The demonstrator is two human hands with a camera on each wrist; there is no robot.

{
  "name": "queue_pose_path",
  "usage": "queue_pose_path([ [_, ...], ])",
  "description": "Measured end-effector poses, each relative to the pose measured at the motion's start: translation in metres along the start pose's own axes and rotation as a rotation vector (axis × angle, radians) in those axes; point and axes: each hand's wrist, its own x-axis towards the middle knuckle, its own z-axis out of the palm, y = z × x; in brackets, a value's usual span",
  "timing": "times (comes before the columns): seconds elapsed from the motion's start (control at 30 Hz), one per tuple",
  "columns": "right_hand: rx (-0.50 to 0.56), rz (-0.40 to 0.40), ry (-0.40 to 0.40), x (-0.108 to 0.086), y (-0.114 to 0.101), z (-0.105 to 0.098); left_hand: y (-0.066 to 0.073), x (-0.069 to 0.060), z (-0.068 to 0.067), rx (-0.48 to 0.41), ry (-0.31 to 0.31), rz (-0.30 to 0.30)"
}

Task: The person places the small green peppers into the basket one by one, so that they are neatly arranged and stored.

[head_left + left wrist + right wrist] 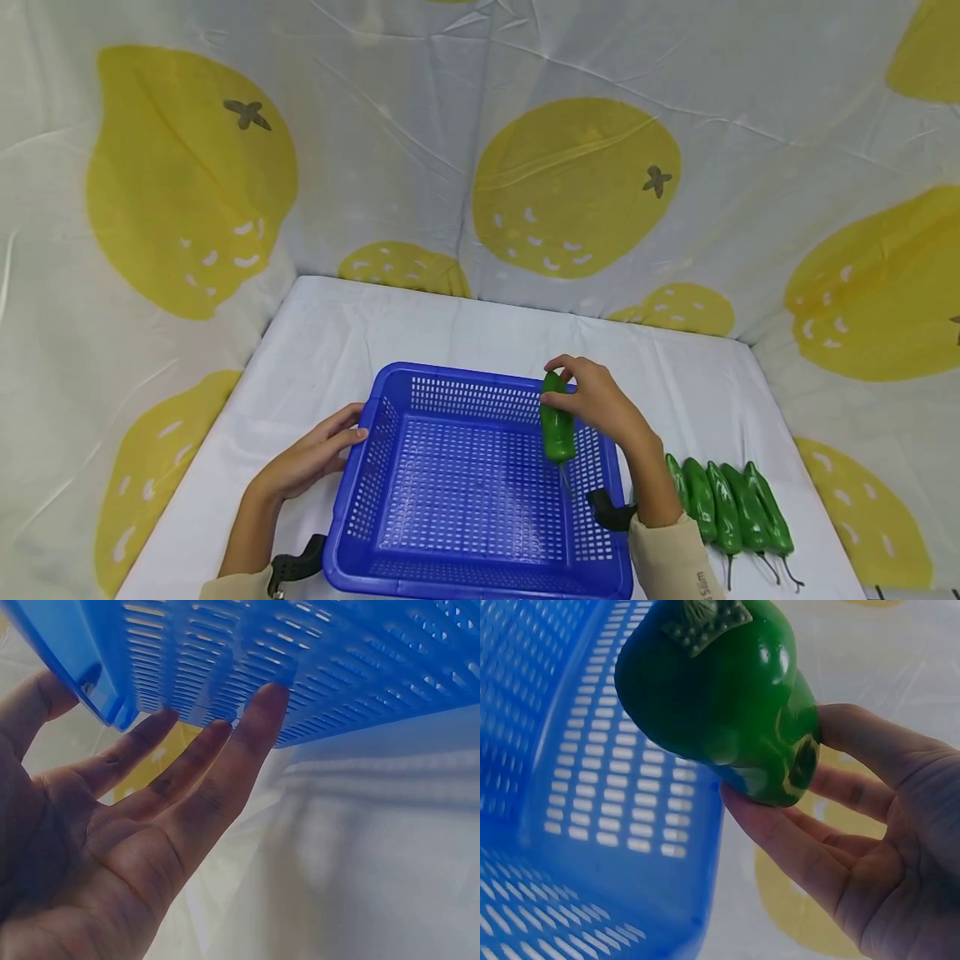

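A blue plastic basket (468, 492) with slotted walls and floor stands on the white cloth; no things lie in it. My right hand (596, 396) pinches a green pepper (557, 429) near its tip, thumb on one side and fingers on the other. The pepper hangs over the basket's right inner side, stem down. In the right wrist view, the pepper's stem end (705, 675) is toward the camera. At the basket's left rim is my left hand (318, 454), its thumb over the edge. In the left wrist view, the fingers (206, 787) lie against the outer wall.
Several green peppers (726, 508) lie side by side in a row right of the basket, partly behind my right forearm. White cloth with yellow lemon prints (577, 187) rises as walls at the back and sides. Dark wrist mounts (298, 567) sit near the basket.
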Motion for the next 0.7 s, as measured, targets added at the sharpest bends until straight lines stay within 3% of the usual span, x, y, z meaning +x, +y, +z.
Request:
queue_pose_path([
  [0.37, 0.036, -0.038, -0.018, 0.011, -0.022, 0.036, 0.0, 0.001, 0.002, 0.0, -0.013, 0.024],
  [0.7, 0.048, -0.058, -0.049, 0.018, -0.038, 0.056, -0.001, 0.001, 0.002, -0.001, -0.001, 0.022],
])
